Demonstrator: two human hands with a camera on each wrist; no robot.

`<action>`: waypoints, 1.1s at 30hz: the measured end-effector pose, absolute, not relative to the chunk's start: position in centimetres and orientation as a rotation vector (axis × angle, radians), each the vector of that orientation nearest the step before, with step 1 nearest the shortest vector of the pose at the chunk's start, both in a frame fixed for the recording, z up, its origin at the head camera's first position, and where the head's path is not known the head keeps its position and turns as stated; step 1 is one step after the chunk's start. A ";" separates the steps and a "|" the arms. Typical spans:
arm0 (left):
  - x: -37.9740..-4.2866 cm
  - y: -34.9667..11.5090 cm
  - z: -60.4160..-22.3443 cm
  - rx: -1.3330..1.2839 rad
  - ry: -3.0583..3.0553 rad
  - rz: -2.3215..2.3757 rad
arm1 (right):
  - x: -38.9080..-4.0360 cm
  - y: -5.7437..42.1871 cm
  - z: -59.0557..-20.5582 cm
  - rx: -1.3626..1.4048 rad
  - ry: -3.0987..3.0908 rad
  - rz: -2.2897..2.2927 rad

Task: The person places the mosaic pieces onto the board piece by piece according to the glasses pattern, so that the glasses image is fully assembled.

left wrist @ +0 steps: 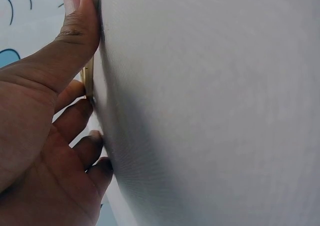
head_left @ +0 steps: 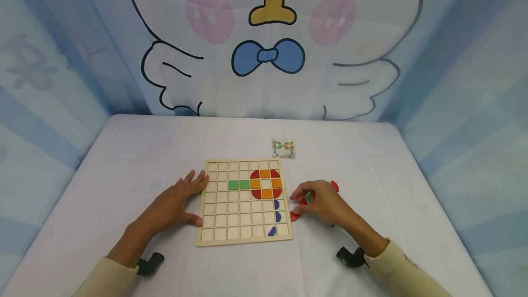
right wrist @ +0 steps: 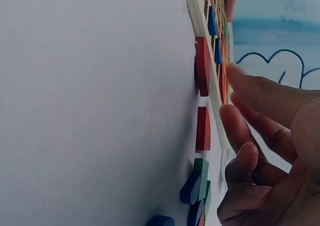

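Observation:
A wooden grid board (head_left: pixel 227 233) lies on the table. Red quarter-round and orange square pieces form a ring on it, with an orange square (head_left: pixel 265 173) at its top. Two green squares (head_left: pixel 239 185) adjoin the ring, and several blue pieces (head_left: pixel 277 217) sit below it. My left hand (head_left: pixel 177 203) rests at the board's left side, thumb and fingertips touching the edge. Just right of the board my right hand (head_left: pixel 321 203) hovers over loose pieces, partly hiding them. No piece shows between its thumb and fingers. A red piece (right wrist: pixel 202 68) lies beside the board's edge.
A small pattern card (head_left: pixel 283 148) lies behind the board's upper right corner. Loose green pieces (right wrist: pixel 201 171), blue pieces (right wrist: pixel 190 188) and red ones lie right of the board. A printed curtain (head_left: pixel 268 95) hangs behind the white table (head_left: pixel 144 150).

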State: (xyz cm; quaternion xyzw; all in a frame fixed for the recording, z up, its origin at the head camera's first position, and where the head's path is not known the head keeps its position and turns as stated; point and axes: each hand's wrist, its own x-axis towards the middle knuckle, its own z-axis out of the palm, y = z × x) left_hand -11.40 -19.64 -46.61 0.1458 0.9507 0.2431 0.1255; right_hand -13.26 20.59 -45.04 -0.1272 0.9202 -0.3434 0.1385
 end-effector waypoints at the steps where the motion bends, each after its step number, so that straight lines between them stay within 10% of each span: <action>1: -11.4 -19.6 -46.6 0.421 2.769 0.707 | -13.2 20.5 -45.1 -0.368 2.658 -0.982; 33: -11.4 -19.8 -46.6 0.451 2.780 0.717 | -12.8 20.7 -44.4 -0.559 2.542 -0.922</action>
